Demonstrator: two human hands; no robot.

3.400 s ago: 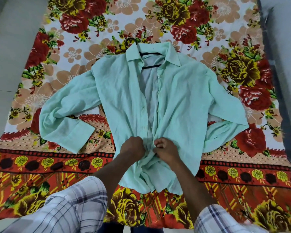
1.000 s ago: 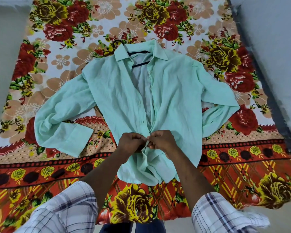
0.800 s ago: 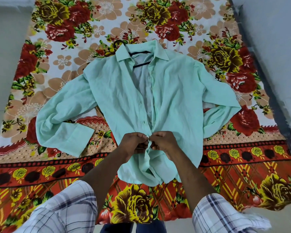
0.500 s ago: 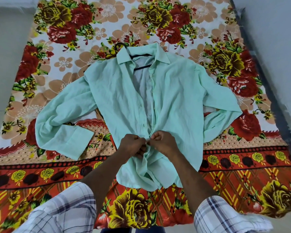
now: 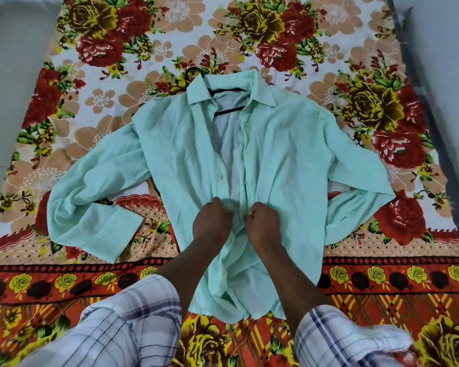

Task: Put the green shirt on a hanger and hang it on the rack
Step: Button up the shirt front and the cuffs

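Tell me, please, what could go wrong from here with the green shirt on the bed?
1. The left hand and right hand pinch the green shirt at a bunched, twisted stretch of its front, so a button may go into the wrong hole.
2. Above their grip the front lies open over the hanger; lifted like this, the shirt might slip off one shoulder.
3. The hook rests on the floral sheet and could snag it.

Home bedroom: floral bedsheet (image 5: pixel 170 62) spread flat, bare tiled floor (image 5: pixel 8 88) alongside.
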